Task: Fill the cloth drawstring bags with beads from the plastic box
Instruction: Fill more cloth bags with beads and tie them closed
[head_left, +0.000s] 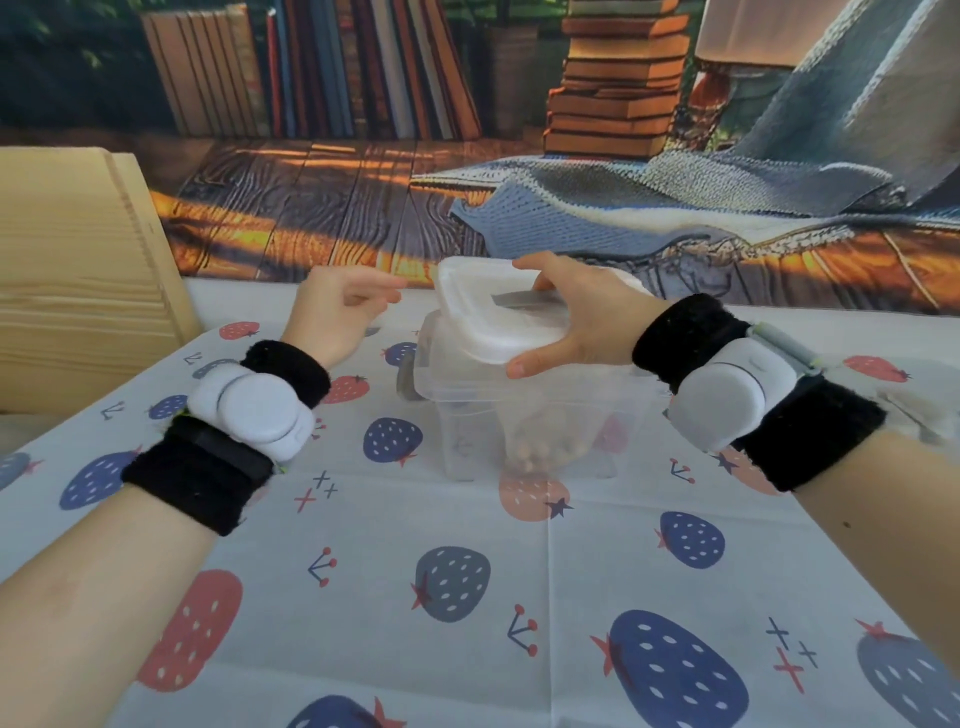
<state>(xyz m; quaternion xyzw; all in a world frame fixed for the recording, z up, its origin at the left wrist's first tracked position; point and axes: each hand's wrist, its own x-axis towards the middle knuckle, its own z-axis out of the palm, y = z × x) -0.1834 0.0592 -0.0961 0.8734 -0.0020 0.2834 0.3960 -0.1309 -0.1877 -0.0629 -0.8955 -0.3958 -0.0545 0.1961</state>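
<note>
My right hand (576, 322) grips the white lid (498, 317), thumb under its near edge and fingers over the far one, tilted just above the clear plastic box (524, 410). The box sits toward the far edge of the table (363, 571), with beads (540, 452) heaped inside against its near wall. My left hand (337, 312) hangs beside the box, fingers loosely curled, holding nothing. No bags are in view. Nothing steadies the box: if a lid corner catches the rim, I could tip it and scatter beads across the cloth.
</note>
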